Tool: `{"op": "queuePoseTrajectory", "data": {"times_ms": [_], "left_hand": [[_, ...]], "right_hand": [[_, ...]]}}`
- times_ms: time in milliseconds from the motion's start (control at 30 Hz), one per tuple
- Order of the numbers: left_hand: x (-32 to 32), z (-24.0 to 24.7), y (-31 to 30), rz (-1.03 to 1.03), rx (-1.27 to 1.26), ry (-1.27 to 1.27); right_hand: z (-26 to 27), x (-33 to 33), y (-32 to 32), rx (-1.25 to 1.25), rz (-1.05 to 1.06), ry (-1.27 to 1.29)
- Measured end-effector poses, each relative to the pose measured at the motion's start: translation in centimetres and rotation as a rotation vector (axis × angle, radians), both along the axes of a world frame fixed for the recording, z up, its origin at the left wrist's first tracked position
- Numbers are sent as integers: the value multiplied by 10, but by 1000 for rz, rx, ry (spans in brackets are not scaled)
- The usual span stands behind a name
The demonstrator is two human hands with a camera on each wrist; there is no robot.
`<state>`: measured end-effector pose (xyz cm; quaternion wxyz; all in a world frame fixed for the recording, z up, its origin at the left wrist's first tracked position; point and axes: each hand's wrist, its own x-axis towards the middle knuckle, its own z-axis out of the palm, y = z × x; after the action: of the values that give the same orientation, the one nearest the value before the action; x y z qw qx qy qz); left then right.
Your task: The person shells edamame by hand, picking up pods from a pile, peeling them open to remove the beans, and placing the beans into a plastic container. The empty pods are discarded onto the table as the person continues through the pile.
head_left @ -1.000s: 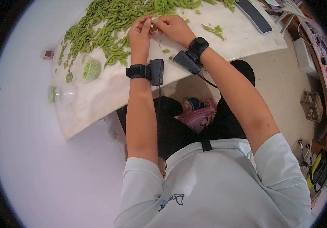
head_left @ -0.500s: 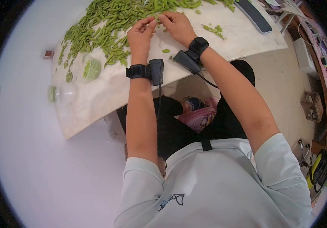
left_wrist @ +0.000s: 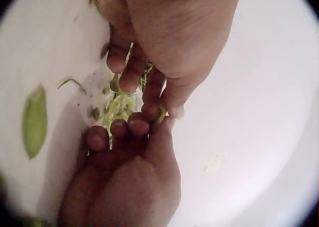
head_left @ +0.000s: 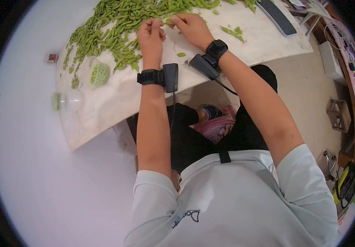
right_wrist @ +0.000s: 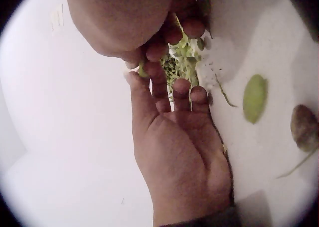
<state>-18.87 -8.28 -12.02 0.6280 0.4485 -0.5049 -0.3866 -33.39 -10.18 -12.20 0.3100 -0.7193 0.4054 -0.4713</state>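
Left hand [head_left: 150, 40] pinches green pod [right_wrist: 143, 70]; right hand [head_left: 194, 32] likewise.

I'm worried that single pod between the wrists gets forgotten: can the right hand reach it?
Probably yes: the single pod lies close to the right hand, uncovered, with just a thin stem nearby. But it pinches a green piece, so it might need to let go.

Obstacles: pod heap [head_left: 115, 26], is spreading behind the hands; bean tub [head_left: 100, 75], is standing left; left hand [head_left: 150, 39] and right hand [head_left: 194, 32], are meeting at a green pod [left_wrist: 161, 115], closing the way between.
Passages: tabletop [head_left: 117, 92], is offering room between tub and left wrist; rightward, a sprig [head_left: 229, 31] is interrupting room before the dark slab [head_left: 277, 17].
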Motion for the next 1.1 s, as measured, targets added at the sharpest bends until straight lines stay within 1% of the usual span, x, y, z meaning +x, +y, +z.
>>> {"op": "queuePoseTrajectory", "data": {"times_ms": [100, 200, 300, 400, 500, 600, 633, 733, 833, 933, 1100], "left_hand": [[1, -4, -4, -28, -45, 14], [-1, -8, -4, -59, -118, -145], [-5, -9, -7, 6, -161, -232], [-4, -5, -1, 39, -93, -435], [-6, -3, 0, 9, -49, -701], [-18, 24, 15, -24, 111, -1058], [-19, 24, 14, -24, 136, -1130], [-22, 24, 12, -4, 165, -1195], [-20, 26, 11, -11, 214, -1182], [-20, 26, 11, 5, 241, -1229], [-23, 25, 10, 9, 185, -1358]], "right_hand": [[2, 3, -3, 111, -192, -341], [20, -3, 8, 387, -210, -503], [22, -4, 12, 343, -154, -493], [12, -3, 3, 286, -112, -500], [-5, 5, -3, 81, -220, -537], [-7, 4, -9, 116, -162, -497], [-4, 1, -4, 197, -164, -495], [-2, 3, -3, 178, -191, -491], [-3, 3, -5, 174, -188, -502], [-3, 3, -3, 168, -175, -511], [-3, 3, -3, 160, -162, -492]]}}
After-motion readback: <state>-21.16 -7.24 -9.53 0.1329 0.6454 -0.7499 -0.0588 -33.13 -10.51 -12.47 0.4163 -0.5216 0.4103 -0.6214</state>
